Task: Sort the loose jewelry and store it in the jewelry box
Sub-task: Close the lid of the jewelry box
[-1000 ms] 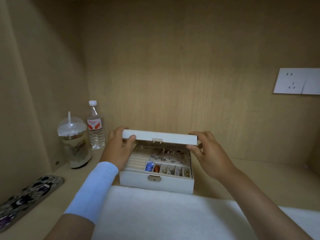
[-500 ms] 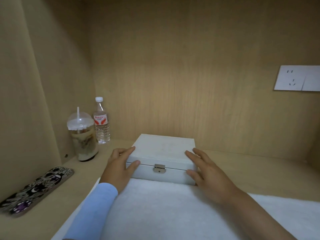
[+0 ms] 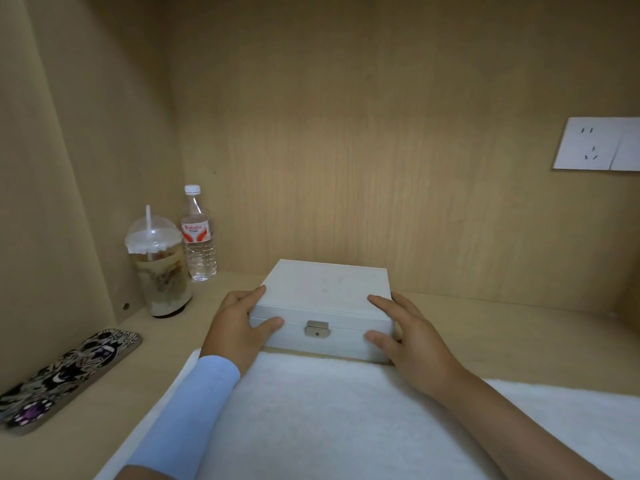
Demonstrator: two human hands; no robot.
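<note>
Nearest, a white fluffy cloth [image 3: 329, 427] lies spread on the pale wooden table [image 3: 519, 334], reaching to the near edge of view. Across it come two forearms, the left one in a light blue fabric sleeve [image 3: 194, 410], the right one bare.

Next, the left hand [image 3: 235, 327]: it clasps the front left corner of a white rectangular jewelry box [image 3: 325, 289], thumb laid along the front face, fingers wrapped round the left side. The right hand [image 3: 412, 344] clasps the front right corner, forefinger on top of the lid, thumb low on the front face, the other fingers against the right side.

The jewelry box stands at the middle of the table, just behind the far edge of the cloth. Its lid is down. A small silver metal clasp [image 3: 317, 329] sits at the centre of its front. No loose jewelry shows.

To the left, near the side panel, lies a long black-and-white patterned phone case [image 3: 69, 372], flat. Farther back in the left corner stands a clear plastic cup with a domed lid and a white straw [image 3: 159, 268], and just behind it a clear water bottle with a red label and white cap [image 3: 199, 240], both upright.

Farthest, a white wall socket [image 3: 595, 143] on the wooden back panel [image 3: 381, 133], upper right.
</note>
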